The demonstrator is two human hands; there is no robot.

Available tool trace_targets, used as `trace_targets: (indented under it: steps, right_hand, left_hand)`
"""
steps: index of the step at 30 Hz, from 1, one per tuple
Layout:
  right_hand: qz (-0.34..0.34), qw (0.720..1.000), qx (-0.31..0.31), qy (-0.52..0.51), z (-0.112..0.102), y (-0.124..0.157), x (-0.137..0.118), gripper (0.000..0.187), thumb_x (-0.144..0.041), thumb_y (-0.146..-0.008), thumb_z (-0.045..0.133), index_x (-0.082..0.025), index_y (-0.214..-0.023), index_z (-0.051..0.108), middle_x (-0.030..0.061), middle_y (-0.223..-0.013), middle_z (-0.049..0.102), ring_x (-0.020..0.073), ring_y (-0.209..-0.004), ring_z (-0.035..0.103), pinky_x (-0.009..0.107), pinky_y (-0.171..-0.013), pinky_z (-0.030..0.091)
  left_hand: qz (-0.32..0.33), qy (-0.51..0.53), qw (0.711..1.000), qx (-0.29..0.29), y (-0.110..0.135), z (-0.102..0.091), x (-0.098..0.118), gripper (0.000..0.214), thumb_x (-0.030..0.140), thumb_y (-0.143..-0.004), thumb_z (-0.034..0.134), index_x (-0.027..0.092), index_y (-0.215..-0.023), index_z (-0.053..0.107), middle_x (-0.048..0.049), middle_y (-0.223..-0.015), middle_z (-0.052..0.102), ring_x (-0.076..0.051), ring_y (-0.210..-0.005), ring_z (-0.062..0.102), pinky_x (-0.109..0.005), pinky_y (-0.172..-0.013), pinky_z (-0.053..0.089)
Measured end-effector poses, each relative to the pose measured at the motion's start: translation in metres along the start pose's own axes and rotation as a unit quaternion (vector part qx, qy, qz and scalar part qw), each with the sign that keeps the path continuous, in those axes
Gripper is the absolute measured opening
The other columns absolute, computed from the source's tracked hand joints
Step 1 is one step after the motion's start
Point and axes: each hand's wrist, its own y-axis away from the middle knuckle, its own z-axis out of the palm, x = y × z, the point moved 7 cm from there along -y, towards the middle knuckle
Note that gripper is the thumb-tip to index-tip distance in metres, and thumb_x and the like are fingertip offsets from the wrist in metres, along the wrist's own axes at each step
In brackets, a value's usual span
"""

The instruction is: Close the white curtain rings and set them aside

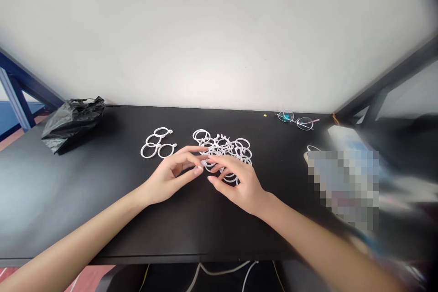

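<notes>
Over the near side of a pile of thin white plastic rings (242, 142), my two hands come close together. My left hand (173, 175) has thumb and index finger nearly closed, with the small white tab of a ring at their tips; the rest of that ring blends into the pile. Facing it, my right hand (236, 182) is curved, its thumb and fingers apart, and it hides part of the pile. Several similar rings with small knobs form a separate group (149, 150) to the left, some overlapping.
A crumpled black plastic bag (75, 121) lies at the left of the black table (112, 200). Eyeglasses (296, 121) and a tiny yellow piece (265, 115) are near the back wall. At right, a pixelated object (342, 187) lies beside a blurred white-and-blue package (352, 141). Cables (222, 273) hang below the front edge.
</notes>
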Motion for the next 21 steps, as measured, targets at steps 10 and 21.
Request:
trace_targets:
  steps: [10,21]
  right_hand:
    - [-0.038,0.999,-0.003,-0.038,0.001,-0.005,-0.011,0.015,-0.016,-0.086,0.066,-0.021,-0.100,0.071,0.0054,-0.096,0.069,0.0146,-0.076,0.070,0.027,-0.065,0.065]
    - [-0.073,0.997,0.027,0.018,-0.001,-0.005,-0.019,0.016,-0.010,-0.087,0.062,-0.022,-0.094,0.071,0.0050,-0.086,0.068,0.0149,-0.075,0.067,0.028,-0.065,0.059]
  left_hand:
    - [-0.002,0.057,0.998,-0.012,0.001,0.010,-0.002,0.021,0.020,-0.088,0.065,0.021,-0.102,0.049,-0.0085,-0.115,0.061,-0.021,-0.112,0.062,-0.046,-0.103,0.050]
    - [-0.012,0.050,0.998,-0.021,0.000,0.008,-0.004,0.033,0.019,-0.080,0.074,0.021,-0.107,0.055,-0.0069,-0.109,0.065,-0.021,-0.106,0.064,-0.039,-0.097,0.054]
